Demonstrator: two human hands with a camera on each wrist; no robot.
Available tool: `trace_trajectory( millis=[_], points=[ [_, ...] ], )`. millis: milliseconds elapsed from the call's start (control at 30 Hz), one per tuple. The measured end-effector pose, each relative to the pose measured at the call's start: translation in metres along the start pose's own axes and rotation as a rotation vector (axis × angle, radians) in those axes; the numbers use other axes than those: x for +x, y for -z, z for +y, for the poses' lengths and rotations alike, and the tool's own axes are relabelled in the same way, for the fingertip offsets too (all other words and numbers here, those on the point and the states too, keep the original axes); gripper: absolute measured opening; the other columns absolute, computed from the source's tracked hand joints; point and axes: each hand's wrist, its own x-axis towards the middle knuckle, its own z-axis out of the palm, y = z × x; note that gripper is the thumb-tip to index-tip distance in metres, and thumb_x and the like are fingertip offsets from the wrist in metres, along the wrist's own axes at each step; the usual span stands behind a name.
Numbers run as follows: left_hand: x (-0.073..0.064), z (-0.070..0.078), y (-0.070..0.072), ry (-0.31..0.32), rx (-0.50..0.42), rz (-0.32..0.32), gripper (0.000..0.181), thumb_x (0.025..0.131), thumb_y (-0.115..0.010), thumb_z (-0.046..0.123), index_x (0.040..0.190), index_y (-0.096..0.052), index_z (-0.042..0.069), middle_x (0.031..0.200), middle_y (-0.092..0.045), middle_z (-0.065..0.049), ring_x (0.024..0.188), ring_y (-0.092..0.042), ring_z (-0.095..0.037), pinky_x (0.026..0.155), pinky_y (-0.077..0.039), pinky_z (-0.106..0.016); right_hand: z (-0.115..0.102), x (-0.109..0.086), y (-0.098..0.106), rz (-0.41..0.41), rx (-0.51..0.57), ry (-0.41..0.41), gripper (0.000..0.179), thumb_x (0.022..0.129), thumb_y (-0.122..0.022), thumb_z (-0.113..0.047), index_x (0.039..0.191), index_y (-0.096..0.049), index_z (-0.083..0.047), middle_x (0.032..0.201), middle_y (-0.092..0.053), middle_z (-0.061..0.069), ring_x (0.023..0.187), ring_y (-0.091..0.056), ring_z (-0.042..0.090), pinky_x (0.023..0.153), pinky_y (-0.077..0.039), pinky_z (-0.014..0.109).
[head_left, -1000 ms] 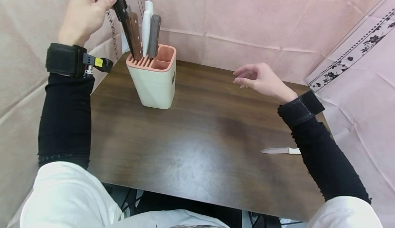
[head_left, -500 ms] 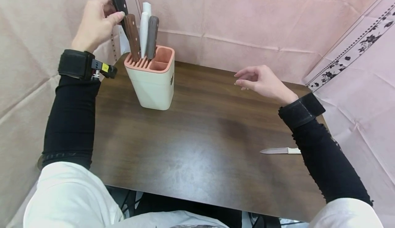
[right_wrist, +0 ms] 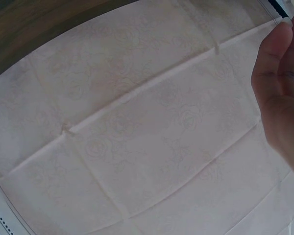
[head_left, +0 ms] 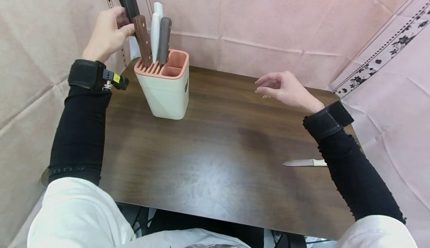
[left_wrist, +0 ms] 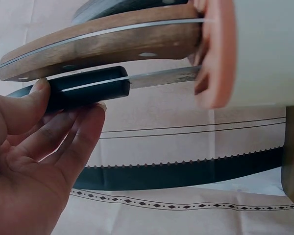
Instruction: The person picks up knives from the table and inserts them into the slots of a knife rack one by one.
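Observation:
In the head view my left hand (head_left: 109, 33) pinches the black handle of a knife (head_left: 130, 2) between thumb and fingers at the left of a knife block (head_left: 168, 95). The left wrist view shows that knife's blade (left_wrist: 164, 77) running into an end slot of the block's pink top (left_wrist: 220, 54). Close beside it stands a brown wooden-handled knife (head_left: 142, 41), then a white handle (head_left: 155, 35) and a grey handle (head_left: 164, 41). My right hand (head_left: 285, 87) hovers over the back right of the table, fingers loosely bent and holding nothing.
A white-handled knife (head_left: 299, 163) lies on the wooden table (head_left: 208, 147) at right, its handle end hidden by my right sleeve. Pink cloth (head_left: 268, 20) hangs behind and at both sides. A dark strip with a toothed edge (left_wrist: 186, 172) shows below the held knife in the left wrist view.
My left hand has moved down and slightly right, lowering the black-handled knife beside the brown-handled one at the block. My right hand has stayed nearly still.

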Motion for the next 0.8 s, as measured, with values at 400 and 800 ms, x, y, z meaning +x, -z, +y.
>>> trace_trajectory(
  millis=[400,800],
  points=[
    [-0.003,-0.008,-0.009,0.029,0.017,-0.056,0.043,0.102,-0.042,0.021,0.145,-0.041,0.016,0.139,-0.053,-0.018,0.116,-0.058,-0.016,0.109,-0.042,-0.038,0.002,-0.004,0.0,-0.006,0.009,-0.008,0.027,0.09,-0.068,-0.025,0.114,-0.068,-0.013,0.09,-0.075,-0.002,0.073,-0.069,0.007,0.068,-0.052,0.021],
    [-0.004,-0.006,-0.013,0.028,0.029,-0.091,0.044,0.101,-0.046,0.018,0.144,-0.044,0.015,0.138,-0.055,-0.019,0.115,-0.059,-0.017,0.104,-0.046,-0.038,0.006,-0.004,0.001,-0.01,0.02,-0.016,0.029,0.089,-0.068,-0.025,0.115,-0.067,-0.013,0.09,-0.075,-0.003,0.073,-0.069,0.007,0.067,-0.051,0.021]
  ],
)
